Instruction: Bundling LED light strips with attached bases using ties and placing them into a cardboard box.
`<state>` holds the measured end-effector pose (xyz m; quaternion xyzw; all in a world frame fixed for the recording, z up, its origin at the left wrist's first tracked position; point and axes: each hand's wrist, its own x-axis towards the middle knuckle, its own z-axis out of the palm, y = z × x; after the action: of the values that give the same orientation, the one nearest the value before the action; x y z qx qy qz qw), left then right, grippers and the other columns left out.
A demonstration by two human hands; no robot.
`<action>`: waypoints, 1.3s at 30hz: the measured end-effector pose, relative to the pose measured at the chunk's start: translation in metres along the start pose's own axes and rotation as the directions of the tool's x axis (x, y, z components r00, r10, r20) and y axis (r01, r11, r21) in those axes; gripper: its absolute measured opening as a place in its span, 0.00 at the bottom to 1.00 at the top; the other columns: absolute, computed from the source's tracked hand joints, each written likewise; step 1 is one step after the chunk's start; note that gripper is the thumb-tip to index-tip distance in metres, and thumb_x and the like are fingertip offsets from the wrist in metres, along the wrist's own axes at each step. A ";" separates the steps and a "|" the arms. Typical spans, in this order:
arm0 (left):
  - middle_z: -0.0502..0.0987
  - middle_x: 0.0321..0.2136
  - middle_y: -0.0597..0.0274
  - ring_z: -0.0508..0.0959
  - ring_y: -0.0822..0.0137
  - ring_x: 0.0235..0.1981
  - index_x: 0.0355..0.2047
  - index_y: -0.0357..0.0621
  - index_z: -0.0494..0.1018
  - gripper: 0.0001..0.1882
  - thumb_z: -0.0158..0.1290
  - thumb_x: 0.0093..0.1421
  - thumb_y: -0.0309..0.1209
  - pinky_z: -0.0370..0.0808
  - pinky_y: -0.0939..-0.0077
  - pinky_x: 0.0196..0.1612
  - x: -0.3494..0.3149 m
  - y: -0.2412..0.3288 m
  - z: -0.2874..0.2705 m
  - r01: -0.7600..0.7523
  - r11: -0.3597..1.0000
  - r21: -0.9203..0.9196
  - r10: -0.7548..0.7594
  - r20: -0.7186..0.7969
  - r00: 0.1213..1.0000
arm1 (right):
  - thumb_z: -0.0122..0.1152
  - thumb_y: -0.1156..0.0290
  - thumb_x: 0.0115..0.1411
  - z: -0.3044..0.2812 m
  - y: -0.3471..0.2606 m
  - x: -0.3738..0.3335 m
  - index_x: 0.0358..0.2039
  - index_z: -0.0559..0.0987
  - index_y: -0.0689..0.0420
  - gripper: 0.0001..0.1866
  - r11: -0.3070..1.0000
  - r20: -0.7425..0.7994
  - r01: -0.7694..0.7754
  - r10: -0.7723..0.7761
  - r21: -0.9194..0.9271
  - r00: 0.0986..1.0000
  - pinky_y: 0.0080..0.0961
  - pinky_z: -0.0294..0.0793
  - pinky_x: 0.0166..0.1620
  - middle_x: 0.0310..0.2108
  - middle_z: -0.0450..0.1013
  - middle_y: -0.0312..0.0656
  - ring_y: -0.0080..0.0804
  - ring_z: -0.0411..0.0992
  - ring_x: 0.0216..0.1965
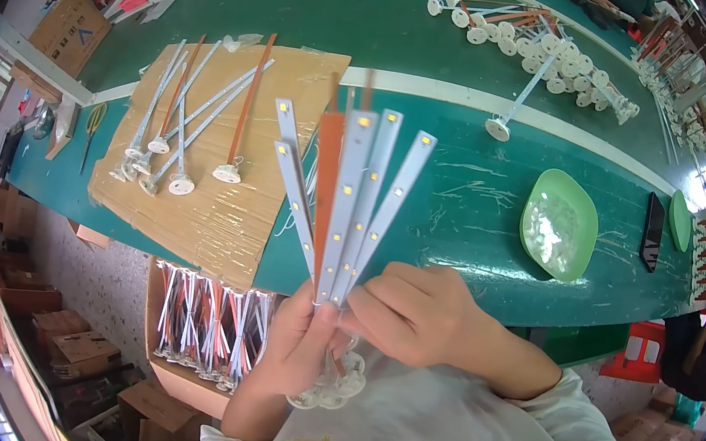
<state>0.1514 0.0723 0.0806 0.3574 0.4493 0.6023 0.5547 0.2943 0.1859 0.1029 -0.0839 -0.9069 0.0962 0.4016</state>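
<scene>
In front of my chest, my left hand [295,350] is closed around the lower part of a bundle of LED strips [348,186]. The strips fan out upward, most showing pale faces with small yellow LEDs and at least one an orange-brown face. Clear-white round bases [340,384] hang below the grip. My right hand [414,312] is closed against the right side of the bundle, just above the left thumb. Its fingertips are partly hidden, and what they pinch cannot be made out. A thin white strand shows near the left thumb.
Several loose LED strips [183,133] lie on flattened cardboard [294,125] at left, near scissors [92,131]. A carton [191,388] of strips stands below the table. To the right are a green dish [587,216] and a black phone-like object [652,231]. More strips with round bases [557,65] lie behind.
</scene>
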 end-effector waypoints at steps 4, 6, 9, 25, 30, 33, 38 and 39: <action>0.68 0.22 0.69 0.66 0.81 0.20 0.56 0.34 0.62 0.19 0.37 0.70 0.33 0.64 0.86 0.22 0.003 -0.002 0.001 -0.084 0.988 0.131 0.079 0.041 0.996 | 0.67 0.75 0.45 0.011 -0.007 -0.006 0.27 0.76 0.59 0.10 0.995 -0.005 -0.044 0.044 0.095 0.999 0.17 0.59 0.14 0.20 0.63 0.37 0.25 0.64 0.16; 0.70 0.21 0.67 0.68 0.80 0.18 0.55 0.31 0.62 0.20 0.38 0.70 0.34 0.65 0.84 0.20 0.003 0.001 0.006 -0.126 0.980 0.151 0.124 0.024 0.992 | 0.63 0.76 0.53 0.017 -0.014 -0.011 0.28 0.76 0.60 0.04 0.796 -0.052 -0.286 0.368 0.534 0.928 0.15 0.58 0.14 0.16 0.63 0.36 0.23 0.63 0.13; 0.72 0.19 0.65 0.71 0.78 0.16 0.52 0.29 0.63 0.19 0.39 0.69 0.34 0.66 0.82 0.18 0.001 0.000 0.012 -0.227 0.898 0.377 0.252 -0.018 0.967 | 0.61 0.75 0.55 0.014 -0.020 -0.012 0.28 0.76 0.61 0.04 0.677 0.053 -0.433 0.505 0.595 0.861 0.15 0.59 0.15 0.18 0.65 0.37 0.23 0.64 0.14; 0.70 0.15 0.66 0.70 0.80 0.14 0.43 0.31 0.66 0.12 0.40 0.69 0.30 0.66 0.85 0.19 0.006 -0.008 0.000 -0.103 0.933 0.346 0.134 -0.067 0.989 | 0.65 0.79 0.47 -0.003 0.000 -0.011 0.33 0.78 0.64 0.11 0.983 0.158 -0.094 0.069 0.159 0.985 0.20 0.73 0.22 0.29 0.74 0.45 0.33 0.74 0.22; 0.70 0.15 0.67 0.71 0.79 0.14 0.41 0.32 0.67 0.11 0.41 0.68 0.30 0.66 0.83 0.18 0.004 -0.007 0.000 -0.053 0.915 0.399 0.096 -0.089 0.991 | 0.60 0.74 0.60 0.005 -0.007 -0.009 0.36 0.78 0.64 0.07 -0.245 0.757 -0.784 0.526 0.571 0.387 0.19 0.72 0.22 0.25 0.75 0.40 0.25 0.74 0.21; 0.70 0.15 0.66 0.71 0.78 0.14 0.41 0.33 0.67 0.11 0.41 0.68 0.30 0.65 0.83 0.18 0.004 -0.001 0.006 -0.156 0.837 0.525 0.211 -0.044 0.977 | 0.59 0.75 0.60 0.006 -0.008 -0.013 0.37 0.78 0.65 0.07 -0.322 0.759 -0.736 0.526 0.596 0.384 0.20 0.72 0.22 0.26 0.75 0.40 0.25 0.74 0.22; 0.70 0.14 0.66 0.72 0.77 0.14 0.41 0.33 0.66 0.11 0.40 0.68 0.30 0.66 0.83 0.18 0.009 -0.011 0.003 -0.065 0.931 0.360 0.125 -0.147 0.981 | 0.60 0.78 0.57 0.019 0.009 -0.027 0.37 0.77 0.66 0.08 0.426 0.261 -0.590 0.612 0.686 0.746 0.23 0.73 0.23 0.28 0.76 0.43 0.28 0.74 0.22; 0.70 0.14 0.66 0.72 0.77 0.14 0.41 0.33 0.66 0.11 0.40 0.68 0.30 0.66 0.83 0.18 0.009 -0.011 0.002 -0.062 0.930 0.361 0.121 -0.145 0.982 | 0.63 0.79 0.53 0.022 0.011 -0.027 0.36 0.77 0.66 0.09 0.969 -0.140 -0.177 0.202 0.174 0.969 0.24 0.73 0.23 0.29 0.75 0.45 0.31 0.74 0.23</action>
<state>0.1564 0.0811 0.0701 0.4213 0.5776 0.5640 0.4133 0.2970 0.1881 0.0661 -0.1451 -0.8496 0.1998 0.4660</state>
